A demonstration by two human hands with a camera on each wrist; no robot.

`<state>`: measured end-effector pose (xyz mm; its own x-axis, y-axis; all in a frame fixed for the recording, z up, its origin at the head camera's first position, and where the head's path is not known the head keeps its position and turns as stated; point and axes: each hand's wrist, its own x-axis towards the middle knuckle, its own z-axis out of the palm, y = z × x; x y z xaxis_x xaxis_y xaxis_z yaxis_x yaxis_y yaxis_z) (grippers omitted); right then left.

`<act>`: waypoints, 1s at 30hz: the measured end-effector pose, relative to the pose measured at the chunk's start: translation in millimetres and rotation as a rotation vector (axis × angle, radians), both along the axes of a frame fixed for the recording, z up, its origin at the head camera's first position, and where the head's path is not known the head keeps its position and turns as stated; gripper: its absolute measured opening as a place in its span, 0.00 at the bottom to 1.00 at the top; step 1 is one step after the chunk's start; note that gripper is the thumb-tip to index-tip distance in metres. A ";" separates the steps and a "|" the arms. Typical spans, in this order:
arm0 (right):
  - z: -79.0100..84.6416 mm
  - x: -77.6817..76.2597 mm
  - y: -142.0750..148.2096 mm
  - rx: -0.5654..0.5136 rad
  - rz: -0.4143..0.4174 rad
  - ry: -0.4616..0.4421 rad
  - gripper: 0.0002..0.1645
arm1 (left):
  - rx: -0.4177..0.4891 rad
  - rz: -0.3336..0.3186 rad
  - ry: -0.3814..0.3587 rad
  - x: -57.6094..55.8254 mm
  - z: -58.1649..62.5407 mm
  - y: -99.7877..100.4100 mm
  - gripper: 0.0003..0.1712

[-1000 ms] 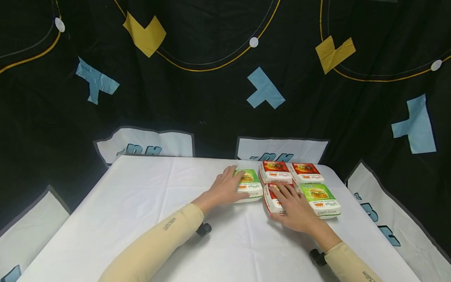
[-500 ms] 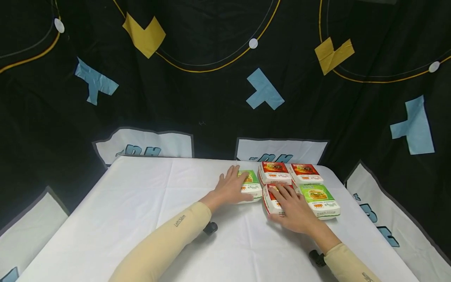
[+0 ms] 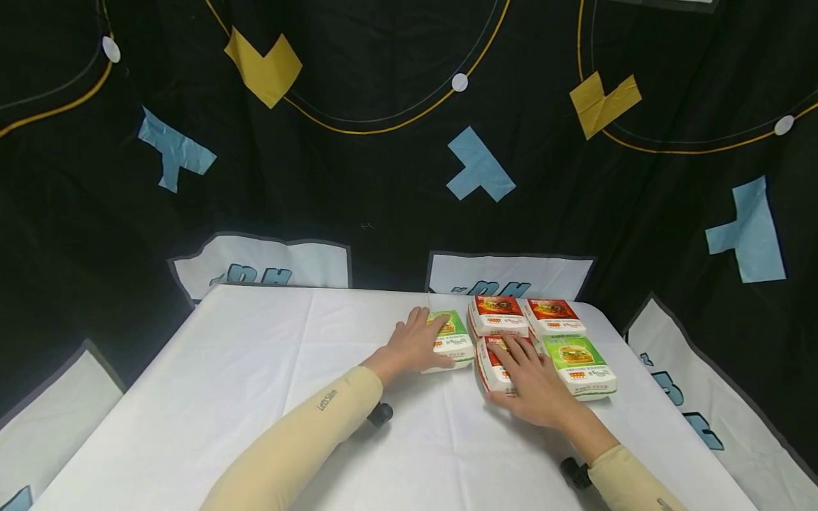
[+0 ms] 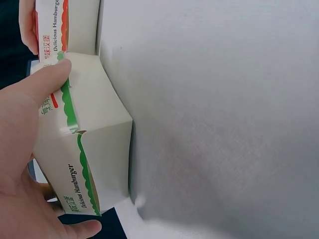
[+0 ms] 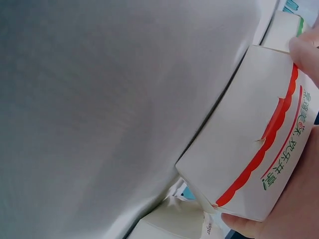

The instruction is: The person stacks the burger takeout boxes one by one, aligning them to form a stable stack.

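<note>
My left hand (image 3: 414, 345) grips a green-and-white hamburger box (image 3: 455, 345) from its left side. In the left wrist view the thumb presses the front of this box (image 4: 107, 159), and the other fingers reach round its far end. My right hand (image 3: 533, 389) spans a red-and-white hamburger box (image 3: 498, 384) in the near row. The right wrist view has the thumb at one end of that box (image 5: 234, 134) and a finger at the other. Part of its top is hidden under the fingers.
Two red hamburger boxes (image 3: 498, 316) stand side by side behind the right hand's box. Another green box (image 3: 579, 365) lies to its right. All rest on a white-covered table (image 3: 255, 383) before a black curtain (image 3: 358, 191).
My left hand and forearm have shifted slightly right against the green box. The right hand stays on the red box. The camera view has tilted up a little.
</note>
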<state>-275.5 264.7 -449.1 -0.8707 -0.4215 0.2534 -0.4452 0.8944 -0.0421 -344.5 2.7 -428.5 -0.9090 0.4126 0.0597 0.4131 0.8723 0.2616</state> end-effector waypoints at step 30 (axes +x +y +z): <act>3.7 -5.0 1.2 -0.008 -0.017 -0.045 0.62 | -0.009 -0.057 -0.037 9.3 11.9 -40.8 0.57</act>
<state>-280.5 265.9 -445.4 -0.8883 -0.4047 0.2170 -0.4275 0.9014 -0.0689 -335.3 -38.2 -416.6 -0.8855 0.4641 0.0221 0.4523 0.8501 0.2696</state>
